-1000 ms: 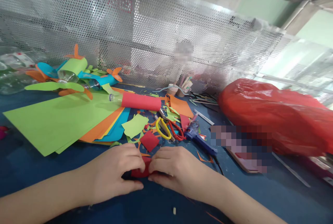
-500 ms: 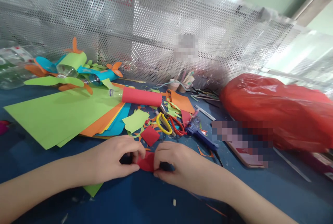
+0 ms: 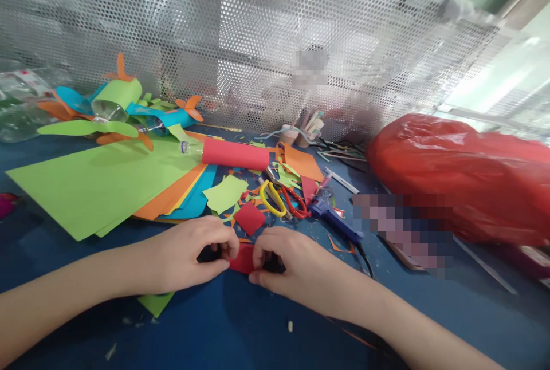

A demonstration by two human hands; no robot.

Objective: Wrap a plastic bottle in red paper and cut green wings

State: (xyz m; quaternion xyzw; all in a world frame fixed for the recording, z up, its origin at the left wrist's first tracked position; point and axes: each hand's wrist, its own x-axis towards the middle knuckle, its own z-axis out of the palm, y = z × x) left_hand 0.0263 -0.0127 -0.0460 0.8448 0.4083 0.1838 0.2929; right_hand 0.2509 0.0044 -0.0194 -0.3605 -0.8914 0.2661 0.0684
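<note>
Between my two hands, just above the blue table, is a small piece of red paper [image 3: 242,259]. My left hand [image 3: 193,255] pinches its left end between thumb and fingers. At the other end my right hand [image 3: 286,258] grips it the same way. The paper's edges are partly hidden by my fingers. A red paper square [image 3: 250,219] lies just beyond my hands. Behind it are yellow-handled scissors [image 3: 273,199] and red-handled scissors [image 3: 295,203]. A blue glue gun [image 3: 337,221] rests to the right, its cord trailing toward my right forearm.
Green sheets [image 3: 103,181] over orange and blue paper lie left. Farther back are a red-wrapped bottle [image 3: 235,154] and bottle planes with paper propellers [image 3: 116,95]. Paper scraps surround the scissors. A red plastic bag [image 3: 459,175] bulges at right, before a perforated metal screen [image 3: 258,32].
The red paper between my fingers has gone from a rounded shape to a flatter, narrower band. Both hands keep their pinch, and the view has shifted slightly.
</note>
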